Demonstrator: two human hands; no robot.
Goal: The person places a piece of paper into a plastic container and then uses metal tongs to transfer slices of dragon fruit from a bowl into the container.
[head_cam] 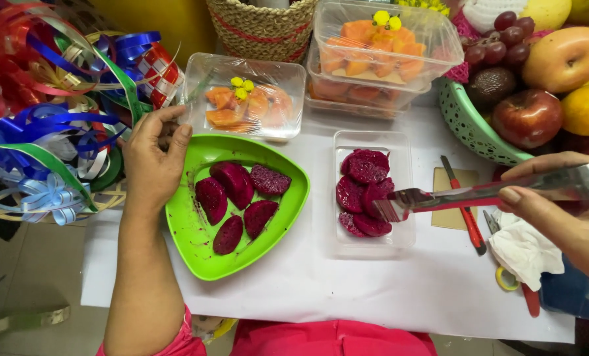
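My left hand (153,158) rests on the upper left rim of a green triangular plate (189,231) that holds several slices of red dragon fruit (235,198). My right hand (558,204) grips metal tongs with red handles (479,192), whose tips hover over a clear plastic tray (403,240). That tray holds several more red dragon fruit slices (366,191), close under the tong tips.
Wrapped trays of orange papaya (248,105) and a stacked pair (373,53) sit behind. A green basket (469,125) of apples, grapes and oranges stands at right. Ribbons (50,112) pile at left. A red cutter (465,214), tissue (522,247) and scissors lie right.
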